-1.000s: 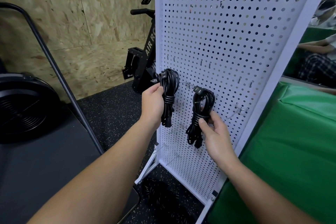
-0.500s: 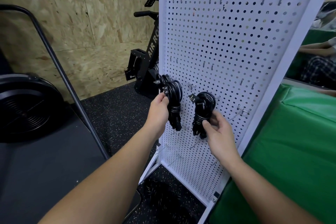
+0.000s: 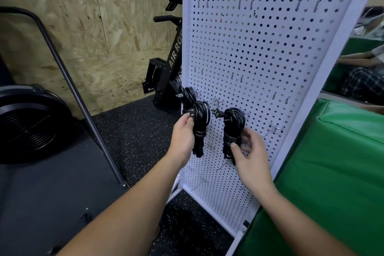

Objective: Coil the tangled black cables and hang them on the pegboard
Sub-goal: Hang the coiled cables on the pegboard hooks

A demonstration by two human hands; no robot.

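Note:
A white pegboard point(image 3: 259, 58) stands upright with metal hooks point(image 3: 276, 128) in its lower half. Three coiled black cables are in front of it. One coil point(image 3: 188, 96) hangs at the board's left edge. My left hand point(image 3: 184, 133) grips a second coil point(image 3: 200, 122) by its wrapped middle, just in front of the first. My right hand point(image 3: 249, 154) pinches the lower part of a third coil point(image 3: 233, 129), whose top loop lies at a hook; its plug sticks out to the left.
A black exercise bike point(image 3: 166, 72) stands behind the board's left edge. A black fan point(image 3: 27, 124) and slanted black rail point(image 3: 79, 93) are at left. Green padding point(image 3: 332, 172) lies at right, with a seated person point(image 3: 361, 77) beyond it. Speckled black floor below.
Both coils have shifted slightly lower and right along the board. The left-hand coil now sits in front of a coil hanging at the board's left edge.

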